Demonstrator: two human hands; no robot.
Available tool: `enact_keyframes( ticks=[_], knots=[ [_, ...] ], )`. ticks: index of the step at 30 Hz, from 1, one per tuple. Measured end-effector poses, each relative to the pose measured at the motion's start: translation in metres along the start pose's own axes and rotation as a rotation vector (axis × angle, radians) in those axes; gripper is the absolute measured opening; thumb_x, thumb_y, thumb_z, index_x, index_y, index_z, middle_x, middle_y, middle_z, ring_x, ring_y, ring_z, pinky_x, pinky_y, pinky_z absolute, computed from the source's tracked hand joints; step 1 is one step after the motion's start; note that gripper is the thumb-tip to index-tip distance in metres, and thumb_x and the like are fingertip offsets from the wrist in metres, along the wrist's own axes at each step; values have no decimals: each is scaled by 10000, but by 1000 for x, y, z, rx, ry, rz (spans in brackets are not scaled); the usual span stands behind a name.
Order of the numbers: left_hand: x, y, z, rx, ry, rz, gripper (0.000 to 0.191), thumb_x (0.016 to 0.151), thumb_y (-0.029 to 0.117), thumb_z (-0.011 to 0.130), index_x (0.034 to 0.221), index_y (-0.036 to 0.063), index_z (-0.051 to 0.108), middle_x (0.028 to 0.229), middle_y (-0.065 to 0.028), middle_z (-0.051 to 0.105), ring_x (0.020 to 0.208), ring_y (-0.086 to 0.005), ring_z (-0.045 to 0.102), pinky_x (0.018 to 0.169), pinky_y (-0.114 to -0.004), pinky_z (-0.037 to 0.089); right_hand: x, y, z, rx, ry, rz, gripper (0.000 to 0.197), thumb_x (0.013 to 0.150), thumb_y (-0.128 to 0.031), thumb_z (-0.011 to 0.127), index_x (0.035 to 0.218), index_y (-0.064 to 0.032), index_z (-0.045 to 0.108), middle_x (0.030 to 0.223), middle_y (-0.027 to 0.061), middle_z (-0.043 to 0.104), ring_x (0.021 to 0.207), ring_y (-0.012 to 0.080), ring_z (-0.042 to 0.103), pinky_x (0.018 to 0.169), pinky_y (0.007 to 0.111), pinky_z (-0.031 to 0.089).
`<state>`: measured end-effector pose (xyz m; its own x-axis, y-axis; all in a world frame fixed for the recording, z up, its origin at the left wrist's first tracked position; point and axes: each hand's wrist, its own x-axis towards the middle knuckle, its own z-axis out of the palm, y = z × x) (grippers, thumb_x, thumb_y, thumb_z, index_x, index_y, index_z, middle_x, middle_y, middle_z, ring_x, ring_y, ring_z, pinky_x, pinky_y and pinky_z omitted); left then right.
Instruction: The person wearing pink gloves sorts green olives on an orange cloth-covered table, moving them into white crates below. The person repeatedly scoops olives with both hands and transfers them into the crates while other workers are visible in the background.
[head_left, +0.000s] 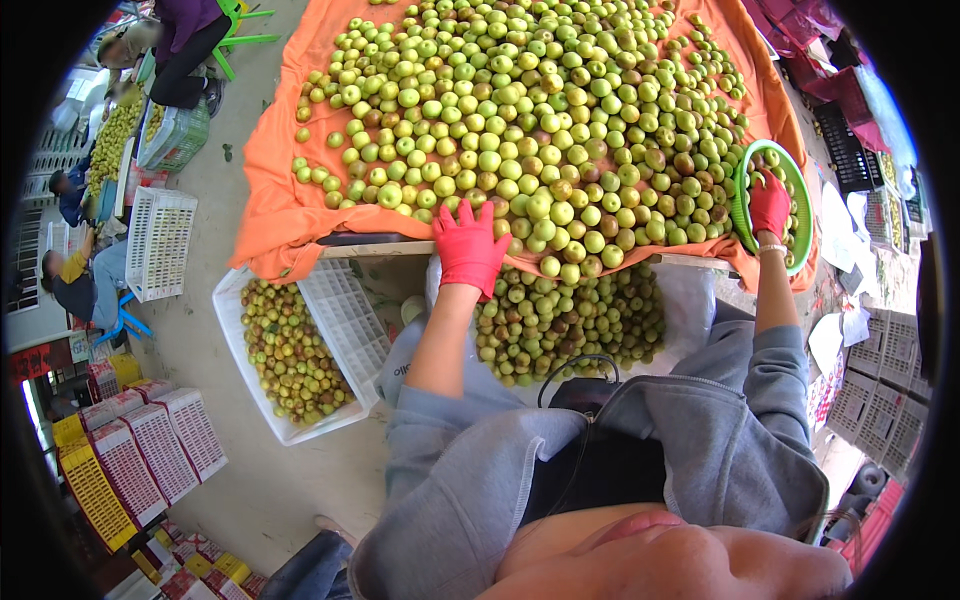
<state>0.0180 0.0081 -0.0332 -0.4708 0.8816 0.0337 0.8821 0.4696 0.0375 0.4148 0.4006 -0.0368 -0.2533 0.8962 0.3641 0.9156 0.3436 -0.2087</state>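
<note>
Green jujubes (517, 112), many blushed brown, cover a table spread with an orange cloth (281, 202). At the table's front edge, my left hand (471, 247) in a red glove has its fingers spread against the nearest fruit and holds nothing I can make out. My right hand (770, 204), also red-gloved, reaches into a round green plastic basket (805, 199) at the table's right front corner. Jujubes lie in the basket around its fingers; whether it grips one is hidden. Below the front edge, more jujubes (570, 322) fill a plastic-lined container in front of my lap.
A white crate (225, 300) partly filled with browner jujubes stands on the floor at left. Farther left are a white slatted crate (160, 244), stacked crates (135, 457) and several people at another fruit table. Papers (832, 225) and grey crates (889, 367) lie to the right.
</note>
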Motion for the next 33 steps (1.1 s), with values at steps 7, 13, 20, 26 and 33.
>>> enact_keyframes(
  ticks=[7, 13, 20, 26, 33],
  knots=[
    [16, -10, -3, -178, -65, -48, 551, 791, 450, 655, 1251, 171, 536, 1252, -167, 533, 1096, -449, 472, 895, -518, 450, 15, -306, 46, 588, -346, -509, 429, 880, -137, 580, 1305, -151, 526, 1266, 82, 555, 1036, 305, 606, 884, 383, 493],
    [27, -5, -25, -196, -164, -61, 553, 807, 428, 645, 1263, 136, 531, 1235, -170, 550, 1064, -428, 489, 899, -477, 455, -16, -375, 97, 234, -302, -537, 142, 855, -215, 543, 950, -114, 574, 955, 165, 590, 889, 355, 609, 733, 458, 500],
    [25, -21, -6, -248, -77, -32, 558, 840, 403, 619, 1286, 87, 507, 1254, -199, 536, 1081, -411, 512, 926, -470, 445, -60, -303, 22, 598, -486, -557, 147, 863, -102, 629, 1006, -117, 661, 936, 65, 580, 861, 238, 587, 765, 332, 484],
    [26, -31, -16, -327, -161, -90, 532, 864, 373, 592, 1291, 71, 495, 1264, -226, 522, 1110, -411, 514, 947, -471, 433, -1, -48, -18, 441, 42, 82, 270, 954, -140, 457, 1143, -102, 645, 914, 109, 673, 794, 181, 610, 740, 314, 481],
    [26, -28, -9, -332, -120, -47, 519, 869, 373, 588, 1287, 76, 505, 1256, -228, 535, 1100, -426, 511, 962, -477, 417, -19, 7, 0, -161, 64, -127, 265, 902, -100, 525, 1136, -92, 649, 1071, 162, 669, 1004, 291, 637, 898, 367, 476]
  ],
)
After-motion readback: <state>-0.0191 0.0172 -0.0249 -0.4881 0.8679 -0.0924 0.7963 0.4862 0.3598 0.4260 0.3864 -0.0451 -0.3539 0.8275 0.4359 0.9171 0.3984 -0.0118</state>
